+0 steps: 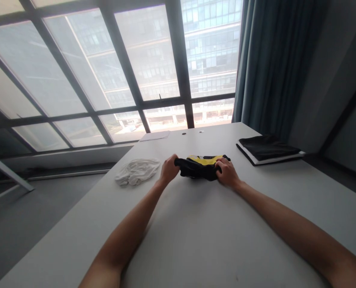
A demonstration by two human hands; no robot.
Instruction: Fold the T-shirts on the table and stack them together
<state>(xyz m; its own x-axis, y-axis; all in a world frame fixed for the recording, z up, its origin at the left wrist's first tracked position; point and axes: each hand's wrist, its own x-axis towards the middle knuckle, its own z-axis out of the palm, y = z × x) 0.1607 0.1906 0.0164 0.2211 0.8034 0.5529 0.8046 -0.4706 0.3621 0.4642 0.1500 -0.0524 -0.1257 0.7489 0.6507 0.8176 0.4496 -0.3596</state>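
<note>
Between my two hands a black and yellow cloth garment (199, 168) is stretched sideways just at the table surface; its exact kind does not show. My left hand (169, 169) is closed on its left end, lifting that black edge a little. At the other end my right hand (227, 172) grips the fabric with bent fingers. Yellow and whitish patches show along the far side of the garment. Left of my left hand lies a crumpled white cloth (137, 172), apart from it.
On the white table (190, 232), a stack of folded black and white cloth (268, 147) lies at the right. Some white paper (155, 136) is at the far left edge. Large windows (148, 52) and a blue-grey curtain (271, 68) stand behind the table.
</note>
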